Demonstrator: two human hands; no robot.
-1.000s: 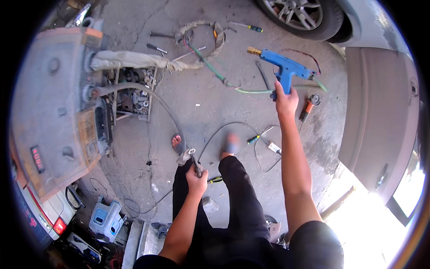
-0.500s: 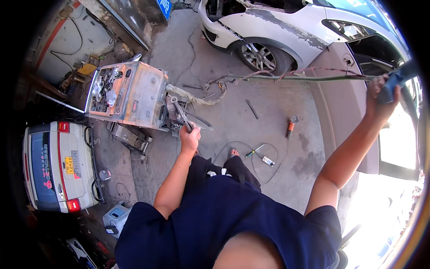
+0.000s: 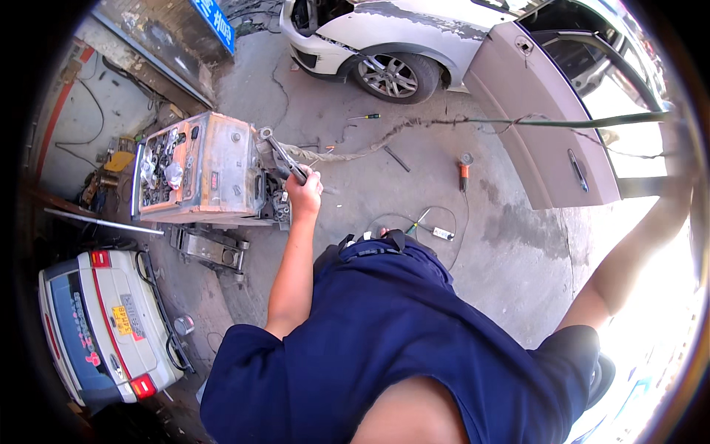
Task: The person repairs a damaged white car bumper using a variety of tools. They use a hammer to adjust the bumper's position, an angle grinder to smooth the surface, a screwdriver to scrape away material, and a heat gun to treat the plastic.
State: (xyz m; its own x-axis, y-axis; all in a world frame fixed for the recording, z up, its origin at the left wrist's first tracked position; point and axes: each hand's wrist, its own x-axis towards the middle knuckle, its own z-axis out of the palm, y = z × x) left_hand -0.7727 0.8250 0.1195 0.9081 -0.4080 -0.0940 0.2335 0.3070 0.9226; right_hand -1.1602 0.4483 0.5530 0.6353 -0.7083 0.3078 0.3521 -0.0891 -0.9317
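Observation:
My left hand (image 3: 304, 194) is closed around the handle of a metal wrench (image 3: 285, 157), which points up and away with its round head near the tool cart. The cart (image 3: 235, 166) stands just left of it. On the far right my right arm reaches to the picture's dark rim, and my right hand (image 3: 682, 185) is lost in glare and shadow there, so its fingers and anything in them do not show. A green cable (image 3: 584, 121) with thin dark wires runs toward that side, past the open beige car door (image 3: 529, 122).
A white car (image 3: 414, 37) with scraped paint stands ahead. On the floor lie an orange angle grinder (image 3: 464, 174), a dark bar (image 3: 397, 159), a screwdriver (image 3: 364, 116) and a white power strip (image 3: 442, 233) with its cord. A floor jack (image 3: 211, 248) and a van (image 3: 103, 325) are at left.
My right arm has swung outward to the right rim; the blue-grey object in that hand no longer shows. The cable is pulled farther right. My left hand still holds the wrench. The view has shifted.

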